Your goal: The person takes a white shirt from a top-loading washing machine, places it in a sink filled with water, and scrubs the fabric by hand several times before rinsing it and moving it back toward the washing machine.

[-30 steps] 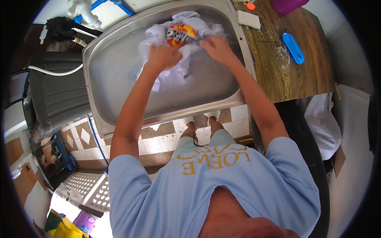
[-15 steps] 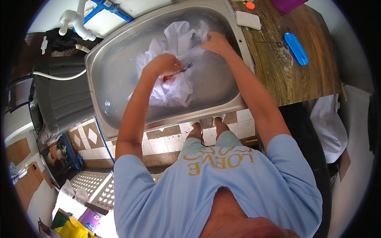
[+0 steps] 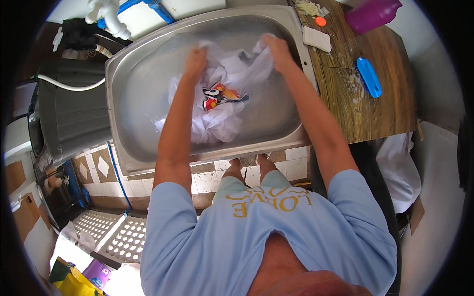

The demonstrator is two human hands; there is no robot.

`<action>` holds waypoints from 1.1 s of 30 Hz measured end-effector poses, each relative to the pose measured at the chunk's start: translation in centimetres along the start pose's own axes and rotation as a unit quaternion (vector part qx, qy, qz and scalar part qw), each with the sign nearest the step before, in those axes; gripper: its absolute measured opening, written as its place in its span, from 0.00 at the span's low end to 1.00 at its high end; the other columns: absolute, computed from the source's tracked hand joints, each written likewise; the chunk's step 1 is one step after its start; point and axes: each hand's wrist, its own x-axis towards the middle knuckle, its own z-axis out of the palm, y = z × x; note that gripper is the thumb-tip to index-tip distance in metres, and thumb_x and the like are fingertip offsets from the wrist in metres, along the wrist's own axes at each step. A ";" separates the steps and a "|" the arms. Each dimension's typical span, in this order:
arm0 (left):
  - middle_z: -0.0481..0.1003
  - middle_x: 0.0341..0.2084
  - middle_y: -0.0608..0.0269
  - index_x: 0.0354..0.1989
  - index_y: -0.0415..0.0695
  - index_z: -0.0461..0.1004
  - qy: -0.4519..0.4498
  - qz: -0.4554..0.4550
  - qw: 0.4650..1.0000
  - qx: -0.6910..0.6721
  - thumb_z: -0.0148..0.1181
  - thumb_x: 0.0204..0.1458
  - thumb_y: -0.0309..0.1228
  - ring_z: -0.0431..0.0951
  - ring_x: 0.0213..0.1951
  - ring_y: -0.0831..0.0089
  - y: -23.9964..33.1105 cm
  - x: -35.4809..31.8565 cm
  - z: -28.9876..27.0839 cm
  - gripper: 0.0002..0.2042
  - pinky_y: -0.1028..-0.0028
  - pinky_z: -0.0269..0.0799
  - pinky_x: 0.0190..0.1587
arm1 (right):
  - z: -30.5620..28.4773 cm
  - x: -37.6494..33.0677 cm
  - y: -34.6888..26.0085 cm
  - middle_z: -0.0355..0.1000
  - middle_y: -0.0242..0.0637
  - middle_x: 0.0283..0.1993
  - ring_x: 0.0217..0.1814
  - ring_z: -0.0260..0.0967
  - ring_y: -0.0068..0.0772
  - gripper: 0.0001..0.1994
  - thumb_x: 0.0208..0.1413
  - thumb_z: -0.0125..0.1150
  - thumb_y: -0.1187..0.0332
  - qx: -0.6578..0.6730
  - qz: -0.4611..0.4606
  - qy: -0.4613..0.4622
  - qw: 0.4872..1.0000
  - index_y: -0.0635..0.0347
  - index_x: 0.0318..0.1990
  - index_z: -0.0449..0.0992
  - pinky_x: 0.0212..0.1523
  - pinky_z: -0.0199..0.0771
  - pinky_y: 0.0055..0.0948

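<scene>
Hand-washing in progress: the left hand (image 3: 195,58) and right hand (image 3: 276,48), fingers clenched on cloth, grip the far edge of a wet white shirt (image 3: 224,106) lying in the steel sink (image 3: 133,103); soap bar (image 3: 316,39) and blue brush (image 3: 369,77) rest on the wooden counter (image 3: 365,113); rinsing and wringing appear to remain

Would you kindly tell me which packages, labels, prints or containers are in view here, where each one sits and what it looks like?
White garment: in the steel sink, held by left hand and right hand; red, yellow and black print.
Purple container: far edge of the wooden counter, rounded.
Yellow-green bag: on the floor, lower left.
No screens or signs.
</scene>
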 end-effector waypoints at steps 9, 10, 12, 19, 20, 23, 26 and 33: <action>0.72 0.30 0.66 0.48 0.43 0.69 -0.113 0.083 0.969 -0.205 0.53 0.52 0.35 0.73 0.34 0.77 16.1 -3.7 -10.0 0.16 0.78 0.69 0.37 | -1.8 -9.8 -11.3 0.73 0.37 0.29 0.29 0.71 0.31 0.14 0.50 0.60 0.63 0.078 -0.194 -0.209 0.955 0.65 0.38 0.72 0.30 0.71 0.28; 0.74 0.32 0.62 0.47 0.42 0.69 -0.135 0.104 0.965 -0.198 0.52 0.51 0.32 0.74 0.37 0.75 17.5 -4.6 -10.1 0.15 0.75 0.70 0.40 | 0.3 -10.4 -11.2 0.73 0.35 0.31 0.30 0.70 0.26 0.13 0.50 0.62 0.65 0.013 -0.236 -0.223 0.946 0.63 0.40 0.72 0.30 0.70 0.25; 0.75 0.37 0.58 0.47 0.41 0.70 -0.160 0.160 0.958 -0.176 0.53 0.50 0.30 0.75 0.42 0.70 18.2 -5.6 -9.0 0.16 0.72 0.70 0.44 | 3.3 -10.2 -9.8 0.73 0.36 0.31 0.30 0.70 0.28 0.14 0.50 0.61 0.64 -0.106 -0.325 -0.186 0.921 0.63 0.40 0.72 0.30 0.70 0.26; 0.57 0.58 0.51 0.59 0.54 0.61 -0.056 0.149 0.929 0.335 0.62 0.40 0.53 0.57 0.59 0.51 6.9 -10.8 -5.3 0.36 0.49 0.57 0.52 | 4.9 -4.5 -0.5 0.74 0.46 0.33 0.34 0.70 0.53 0.14 0.50 0.56 0.62 -0.432 -0.348 -0.084 0.828 0.62 0.40 0.69 0.35 0.70 0.42; 0.54 0.60 0.50 0.59 0.55 0.61 -0.063 0.152 0.920 0.356 0.62 0.38 0.56 0.55 0.60 0.50 5.8 -11.6 -4.8 0.38 0.44 0.53 0.52 | 5.0 -4.3 0.7 0.73 0.46 0.33 0.35 0.70 0.54 0.13 0.50 0.55 0.63 -0.452 -0.365 -0.081 0.810 0.62 0.39 0.69 0.37 0.70 0.44; 0.51 0.62 0.50 0.60 0.56 0.60 -0.079 0.135 0.916 0.370 0.62 0.37 0.58 0.52 0.62 0.48 4.6 -11.6 -4.2 0.40 0.39 0.48 0.54 | 5.6 -3.0 3.3 0.73 0.49 0.35 0.38 0.68 0.56 0.13 0.51 0.54 0.65 -0.488 -0.436 -0.066 0.753 0.62 0.41 0.68 0.39 0.68 0.45; 0.51 0.62 0.50 0.61 0.56 0.59 -0.071 0.148 0.911 0.378 0.61 0.37 0.59 0.51 0.63 0.48 2.1 -10.9 -4.2 0.40 0.41 0.47 0.56 | 6.8 -2.3 4.2 0.72 0.50 0.35 0.40 0.69 0.53 0.13 0.52 0.54 0.65 -0.498 -0.458 -0.049 0.735 0.62 0.42 0.69 0.40 0.69 0.41; 0.54 0.61 0.48 0.65 0.41 0.47 -0.133 0.124 0.968 0.175 0.67 0.31 0.58 0.52 0.63 0.52 5.7 -10.2 -6.6 0.55 0.49 0.47 0.58 | 7.8 -5.6 -5.3 0.75 0.39 0.37 0.40 0.73 0.35 0.15 0.52 0.58 0.63 0.010 -0.129 -0.173 0.976 0.65 0.41 0.74 0.43 0.71 0.31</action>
